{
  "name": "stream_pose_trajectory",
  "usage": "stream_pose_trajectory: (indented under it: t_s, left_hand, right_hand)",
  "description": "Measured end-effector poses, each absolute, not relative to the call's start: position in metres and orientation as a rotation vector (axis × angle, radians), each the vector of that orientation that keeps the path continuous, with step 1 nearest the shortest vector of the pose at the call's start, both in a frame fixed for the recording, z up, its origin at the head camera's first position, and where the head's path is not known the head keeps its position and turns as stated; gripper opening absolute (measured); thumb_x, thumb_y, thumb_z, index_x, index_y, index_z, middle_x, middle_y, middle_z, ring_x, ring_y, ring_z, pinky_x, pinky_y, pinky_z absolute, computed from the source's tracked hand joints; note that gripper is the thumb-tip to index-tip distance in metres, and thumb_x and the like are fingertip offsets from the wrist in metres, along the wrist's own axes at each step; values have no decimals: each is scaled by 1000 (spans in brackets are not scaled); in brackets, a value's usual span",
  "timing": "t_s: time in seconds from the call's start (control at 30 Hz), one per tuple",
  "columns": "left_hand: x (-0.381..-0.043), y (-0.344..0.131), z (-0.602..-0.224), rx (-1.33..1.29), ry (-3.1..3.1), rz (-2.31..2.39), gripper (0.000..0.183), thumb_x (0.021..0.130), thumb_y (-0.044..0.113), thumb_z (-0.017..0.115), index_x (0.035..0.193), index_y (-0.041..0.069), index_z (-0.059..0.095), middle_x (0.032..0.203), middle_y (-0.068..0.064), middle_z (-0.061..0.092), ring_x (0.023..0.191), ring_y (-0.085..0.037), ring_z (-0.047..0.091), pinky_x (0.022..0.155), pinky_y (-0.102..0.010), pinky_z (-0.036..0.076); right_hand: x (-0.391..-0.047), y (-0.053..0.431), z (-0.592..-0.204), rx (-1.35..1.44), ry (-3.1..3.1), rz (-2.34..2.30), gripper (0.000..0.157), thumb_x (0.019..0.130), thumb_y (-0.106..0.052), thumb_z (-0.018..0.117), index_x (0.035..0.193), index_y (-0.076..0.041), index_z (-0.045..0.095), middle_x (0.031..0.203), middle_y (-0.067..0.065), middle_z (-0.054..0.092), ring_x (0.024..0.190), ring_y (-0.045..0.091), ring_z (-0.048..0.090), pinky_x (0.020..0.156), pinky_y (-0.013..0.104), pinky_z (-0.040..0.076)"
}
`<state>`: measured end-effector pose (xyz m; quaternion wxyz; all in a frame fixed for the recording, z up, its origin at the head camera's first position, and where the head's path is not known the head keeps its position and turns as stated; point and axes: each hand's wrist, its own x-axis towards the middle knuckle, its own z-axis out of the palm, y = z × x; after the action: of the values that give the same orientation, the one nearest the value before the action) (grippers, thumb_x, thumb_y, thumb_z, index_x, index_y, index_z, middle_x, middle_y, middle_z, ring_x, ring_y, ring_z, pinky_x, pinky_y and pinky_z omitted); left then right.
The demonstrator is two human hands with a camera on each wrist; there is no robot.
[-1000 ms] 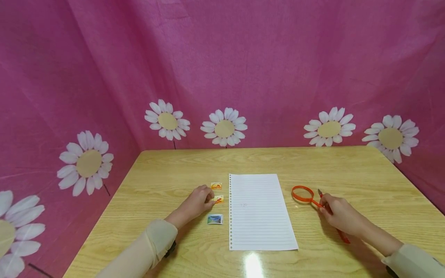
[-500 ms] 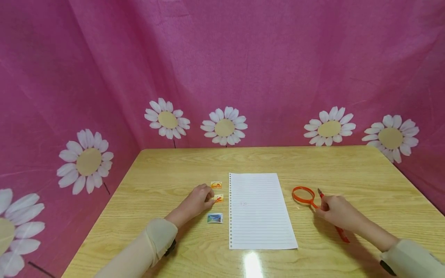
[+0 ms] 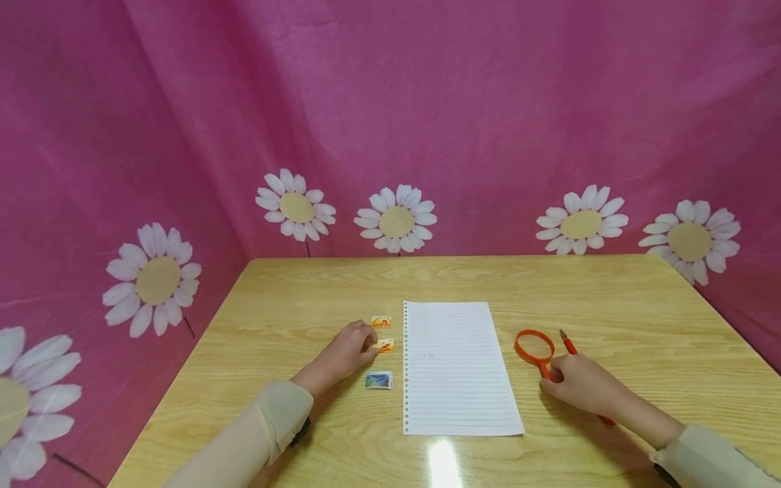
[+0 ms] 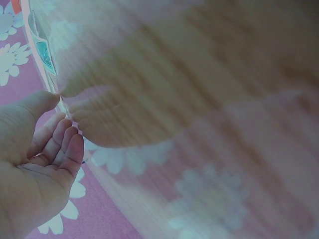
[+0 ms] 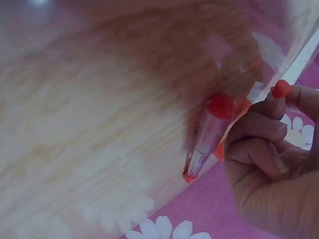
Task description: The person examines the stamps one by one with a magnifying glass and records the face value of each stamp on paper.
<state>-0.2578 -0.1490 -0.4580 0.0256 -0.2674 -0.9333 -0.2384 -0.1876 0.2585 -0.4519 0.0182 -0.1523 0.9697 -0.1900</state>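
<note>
My left hand (image 3: 343,351) rests at the left edge of the middle yellow-and-red postage stamp (image 3: 386,346), thumb and forefinger on either side of that edge. Above it lies a similar stamp (image 3: 381,322); below it, a blue-green stamp (image 3: 379,381). On the right, my right hand (image 3: 582,385) pinches the handle of a red magnifying glass (image 3: 544,370), its ring pointing away from me. The rounded red handle end (image 5: 281,88) shows between thumb and forefinger in the right wrist view. Under that hand a red pen (image 3: 569,346) lies on the table, its middle hidden.
A sheet of lined paper (image 3: 460,400) with punched holes lies between the hands, bearing a small faint written number. The wooden table (image 3: 317,285) reaches back to a pink curtain (image 3: 476,122) printed with white daisies.
My right hand has moved slightly left and toward me, swinging the magnifying glass so its handle points more toward me. The left hand stays at the middle stamp.
</note>
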Motion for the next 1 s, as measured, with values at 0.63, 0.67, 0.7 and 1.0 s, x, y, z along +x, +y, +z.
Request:
stream_pose_trajectory:
  t_s: [0.63, 0.67, 0.7, 1.0]
  left_hand:
    - [-253, -152, -451, -807, -2842, -878, 8, 90, 11, 68, 92, 5, 63, 83, -3, 55, 75, -11, 47, 66, -21, 42]
    - [-251, -152, -451, -816, -2823, -882, 9, 89, 9, 69, 93, 3, 63, 83, -4, 55, 75, -11, 48, 67, -21, 43]
    - [-250, -151, -450, -816, -2820, -886, 9, 89, 9, 69, 93, 3, 63, 84, -4, 56, 76, -11, 48, 67, -21, 43]
    - [-232, -142, -451, -885, -2833, -967, 13, 89, 10, 69, 98, 3, 63, 91, -5, 58, 81, -12, 51, 72, -23, 46]
  right_hand:
    - [-188, 267, -450, -538, 3105, -763, 27, 86, -17, 73, 70, -14, 51, 56, -10, 43, 50, -3, 31, 48, 18, 30]
    - [-189, 268, -450, -545, 3111, -780, 26, 86, -16, 73, 72, -14, 51, 57, -9, 43, 50, -3, 31, 48, 18, 31]
    - [-190, 270, -450, -545, 3111, -799, 25, 86, -14, 73, 73, -13, 51, 58, -9, 44, 51, -3, 32, 49, 18, 31]
    - [-199, 283, -449, -592, 3185, -835, 25, 82, -9, 76, 79, -9, 51, 63, -6, 48, 54, -4, 32, 49, 19, 32]
